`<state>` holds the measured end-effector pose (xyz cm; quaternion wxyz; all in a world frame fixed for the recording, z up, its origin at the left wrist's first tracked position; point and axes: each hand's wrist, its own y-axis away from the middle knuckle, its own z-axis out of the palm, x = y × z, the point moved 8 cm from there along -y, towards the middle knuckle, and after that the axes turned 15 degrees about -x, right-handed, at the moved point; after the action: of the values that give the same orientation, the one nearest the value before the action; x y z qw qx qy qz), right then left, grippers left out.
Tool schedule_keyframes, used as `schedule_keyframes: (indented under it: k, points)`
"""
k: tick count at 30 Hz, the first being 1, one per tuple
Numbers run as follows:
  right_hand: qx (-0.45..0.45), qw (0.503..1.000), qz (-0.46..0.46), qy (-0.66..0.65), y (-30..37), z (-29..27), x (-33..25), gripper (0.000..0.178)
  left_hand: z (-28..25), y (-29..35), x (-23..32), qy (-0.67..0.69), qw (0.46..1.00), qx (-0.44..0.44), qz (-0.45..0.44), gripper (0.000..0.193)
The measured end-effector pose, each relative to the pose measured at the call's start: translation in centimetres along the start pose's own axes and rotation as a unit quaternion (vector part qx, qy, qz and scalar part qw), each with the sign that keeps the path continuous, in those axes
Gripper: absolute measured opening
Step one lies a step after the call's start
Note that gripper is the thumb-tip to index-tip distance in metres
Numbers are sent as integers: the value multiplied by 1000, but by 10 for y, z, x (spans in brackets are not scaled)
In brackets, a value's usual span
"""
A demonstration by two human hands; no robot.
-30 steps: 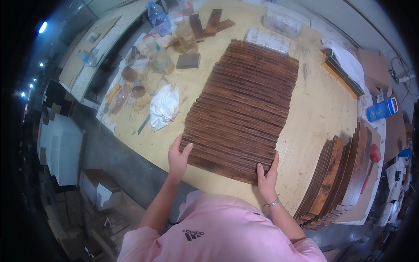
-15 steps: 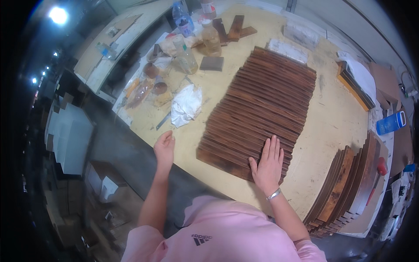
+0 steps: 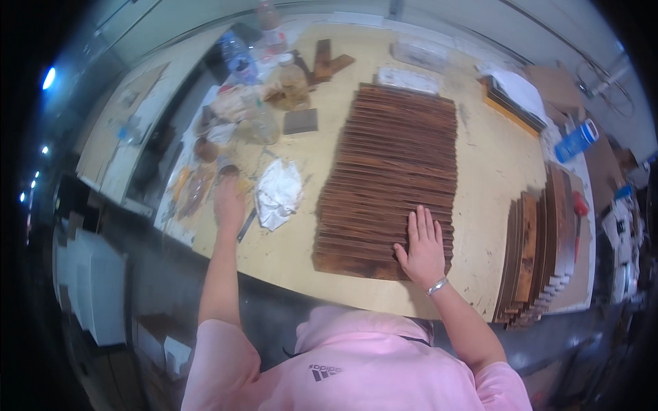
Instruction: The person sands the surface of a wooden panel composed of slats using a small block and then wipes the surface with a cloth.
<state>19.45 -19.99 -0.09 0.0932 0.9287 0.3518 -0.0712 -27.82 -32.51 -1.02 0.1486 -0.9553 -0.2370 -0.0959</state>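
A row of dark brown wooden strips lies packed side by side across the table. My right hand rests flat on the near right part of it, fingers stretched out and holding nothing. On the left, my left hand reaches over the table to a small brown round container. Its fingers are blurred, so I cannot make out whether they grip that container. Beside this hand lie a crumpled white cloth and a thin dark blade-like strip.
Bottles and rags stand at the back left, near a dark sanding-block-like piece. More wooden strips stand stacked at the right edge by a red-handled tool. A blue container sits farther back.
My left hand has moved forward and left, from the table's front edge to the small round container. My right hand stays flat on the strips. The view has turned slightly.
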Motion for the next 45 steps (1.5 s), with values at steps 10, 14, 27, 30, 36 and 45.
schedule_keyframes:
  k: [10,14,27,30,36,45]
  points:
    - [-5,1000,13,15,2,3,3,83,-35,34,149,204,960,-75,175,43]
    - [-11,1000,10,22,-2,0,-1,82,-31,50,227,199,935,-138,258,45]
    - [-5,1000,4,3,-4,3,3,86,-18,54,234,196,942,-108,251,34]
    - [-10,1000,8,-6,-4,4,4,85,-12,57,241,200,940,-105,256,35]
    - [4,1000,8,-3,-3,1,3,84,-29,51,186,162,971,-80,157,35]
    - [-11,1000,11,0,-3,0,3,84,-28,42,191,187,972,-58,133,31]
